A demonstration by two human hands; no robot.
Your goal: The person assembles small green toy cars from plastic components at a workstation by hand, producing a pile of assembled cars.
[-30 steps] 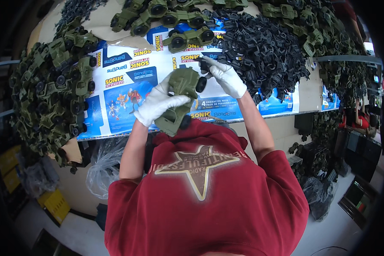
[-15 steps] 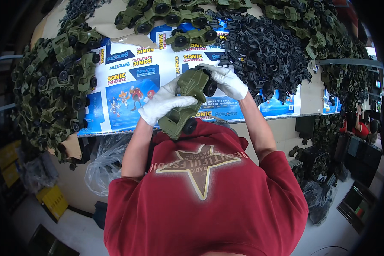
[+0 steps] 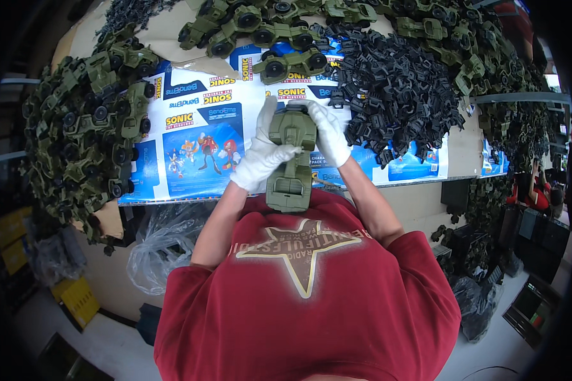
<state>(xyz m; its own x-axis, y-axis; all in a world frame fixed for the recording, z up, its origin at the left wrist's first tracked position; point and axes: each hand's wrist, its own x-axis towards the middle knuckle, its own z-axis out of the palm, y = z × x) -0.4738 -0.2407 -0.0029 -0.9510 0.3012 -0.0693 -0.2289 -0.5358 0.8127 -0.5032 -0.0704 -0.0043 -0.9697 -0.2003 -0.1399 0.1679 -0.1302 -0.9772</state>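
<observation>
An olive-green toy jeep (image 3: 291, 165) is held upright lengthwise in front of my chest, its hood end away from me. My left hand (image 3: 259, 159), in a white glove, grips its left side, with the thumb across the body. On its right side, my gloved right hand (image 3: 330, 134) closes round the far end. A black piece (image 3: 297, 108) shows at that far end between my hands; its exact shape is partly hidden by the fingers. Just right of my right hand lies a large heap of small black plastic parts (image 3: 394, 89).
Many olive toy jeeps are heaped at the left (image 3: 86, 127) and far right (image 3: 483, 57); one jeep (image 3: 292, 65) stands beyond my hands. Printed blue-and-white sheets (image 3: 203, 143) cover the table. A clear plastic bag (image 3: 162, 254) hangs below its edge. Another person (image 3: 539, 190) is at far right.
The jeep has turned from tilted sideways to straight, its hood and top facing up. My right hand has moved in along its side, and my left hand has shifted slightly right.
</observation>
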